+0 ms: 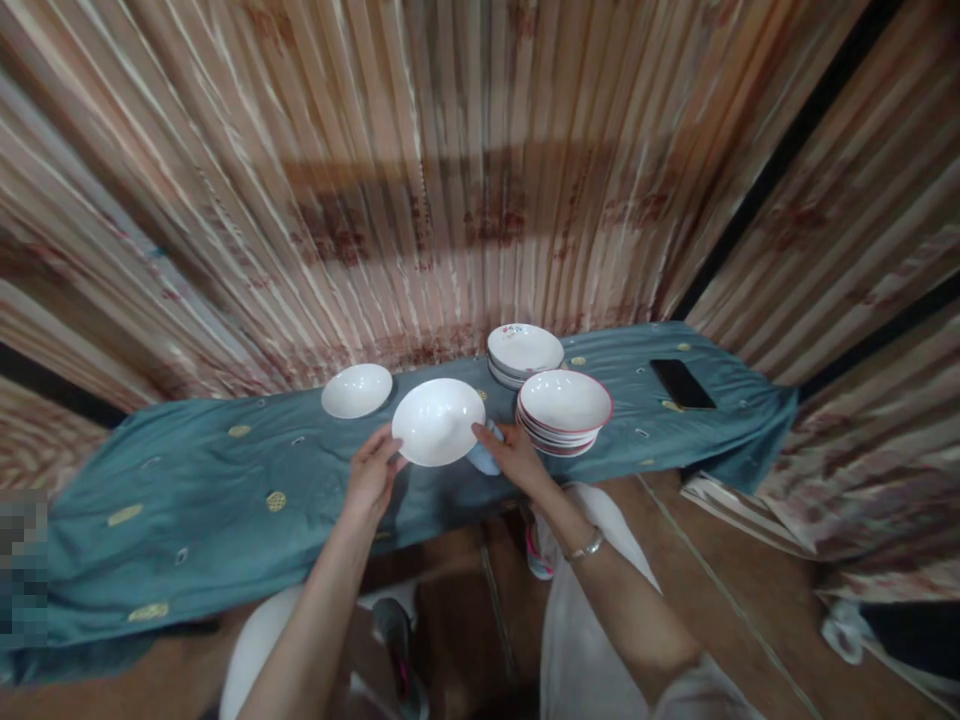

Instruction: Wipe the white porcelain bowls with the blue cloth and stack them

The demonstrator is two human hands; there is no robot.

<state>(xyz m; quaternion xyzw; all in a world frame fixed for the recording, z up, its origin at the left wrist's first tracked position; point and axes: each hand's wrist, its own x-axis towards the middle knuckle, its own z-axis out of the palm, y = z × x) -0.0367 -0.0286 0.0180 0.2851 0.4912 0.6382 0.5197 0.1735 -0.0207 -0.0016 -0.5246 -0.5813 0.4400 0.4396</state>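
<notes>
A plain white plate (439, 422) is held up over the cloth-covered table, tilted toward me. My left hand (373, 468) grips its left rim, thumb on the inner face. At the right rim, my right hand (516, 458) pinches the plate and also holds a light blue cloth (484, 458) against its underside. To the right stands a stack of white bowls with red rims (566, 405). Behind that is a shorter stack of white plates, the top one with a floral print (525, 348). Another white plate (357, 390) lies alone at the left.
The table wears a teal cloth (225, 500) with yellow motifs. A black phone (682, 384) lies at its right end. Patterned curtains (480, 180) hang directly behind the table. My legs are below its front edge, over a brown tiled floor (465, 590).
</notes>
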